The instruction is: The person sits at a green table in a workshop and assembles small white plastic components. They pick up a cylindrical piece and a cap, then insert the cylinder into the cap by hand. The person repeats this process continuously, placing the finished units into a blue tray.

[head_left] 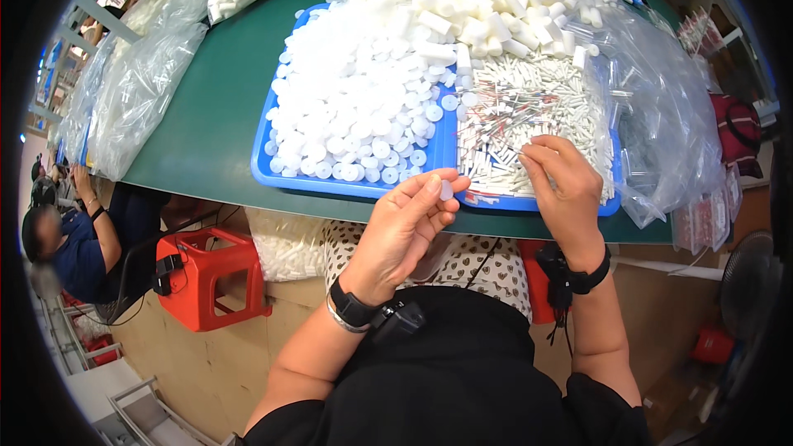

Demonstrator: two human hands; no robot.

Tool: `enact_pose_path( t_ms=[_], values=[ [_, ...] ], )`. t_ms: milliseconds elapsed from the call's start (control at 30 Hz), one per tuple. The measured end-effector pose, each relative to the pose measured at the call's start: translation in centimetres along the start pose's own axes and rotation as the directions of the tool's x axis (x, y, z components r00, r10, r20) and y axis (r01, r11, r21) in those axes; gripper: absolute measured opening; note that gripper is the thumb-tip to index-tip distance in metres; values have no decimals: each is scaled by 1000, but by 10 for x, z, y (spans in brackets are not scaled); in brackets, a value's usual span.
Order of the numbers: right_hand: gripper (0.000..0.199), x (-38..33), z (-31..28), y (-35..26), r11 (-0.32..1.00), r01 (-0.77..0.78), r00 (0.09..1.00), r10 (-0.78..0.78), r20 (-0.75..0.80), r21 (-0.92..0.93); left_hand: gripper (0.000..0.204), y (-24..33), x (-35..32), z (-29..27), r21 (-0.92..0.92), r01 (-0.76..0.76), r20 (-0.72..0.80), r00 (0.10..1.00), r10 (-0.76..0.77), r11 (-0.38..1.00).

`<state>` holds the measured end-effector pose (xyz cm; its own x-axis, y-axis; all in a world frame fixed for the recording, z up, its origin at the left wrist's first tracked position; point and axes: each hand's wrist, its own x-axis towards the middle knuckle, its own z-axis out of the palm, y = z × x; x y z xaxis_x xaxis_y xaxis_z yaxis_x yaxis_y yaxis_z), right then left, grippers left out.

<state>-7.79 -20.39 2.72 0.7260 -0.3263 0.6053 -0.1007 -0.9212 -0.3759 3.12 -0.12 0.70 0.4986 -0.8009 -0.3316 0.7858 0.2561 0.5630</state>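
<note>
White disc (446, 190) sat pinched between thumb and fingertips of the left hand (405, 227), just off the bench (206, 124) edge. Right hand (562, 190) had its fingers closed on a thin tube (519, 151) over the blue tray (529, 202). A steady pinch at the disc's rim seemed best, leaving its centre clear.

Glossy blue plastic trays (266, 167) hold matt white plastic discs (355, 107); table (206, 116) matt green.

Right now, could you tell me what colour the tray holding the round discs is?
Blue; the tray shows best in the head view.
</note>
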Motion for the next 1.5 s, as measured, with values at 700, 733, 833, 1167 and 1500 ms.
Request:
enact_pose_path(
  t_ms=[700, 733, 833, 1167, 1500],
  values=[
    [8, 2, -18, -29, 763, -364, 931, 278, 236, 535, 46, -5, -2, 4, -113, 43, 38, 999, -39, 993],
    [10, 3, -20, -33, 600, -446, 893, 344, 290, 664, 46, -5, -2, 4, -116, 52, 39, 998, -48, 992],
    [14, 0, -24, -34, 343, -483, 874, 231, 426, 806, 44, -13, -1, 1, -159, 89, 89, 993, -75, 983],
    [14, -3, -16, -40, 371, -492, 871, 214, 443, 787, 41, -12, -2, 0, -220, 113, 83, 992, -97, 969],
    [13, -3, -19, -42, 391, -485, 875, 217, 434, 782, 41, -12, -4, 3, -133, 68, 37, 997, -63, 989]
  ],
)
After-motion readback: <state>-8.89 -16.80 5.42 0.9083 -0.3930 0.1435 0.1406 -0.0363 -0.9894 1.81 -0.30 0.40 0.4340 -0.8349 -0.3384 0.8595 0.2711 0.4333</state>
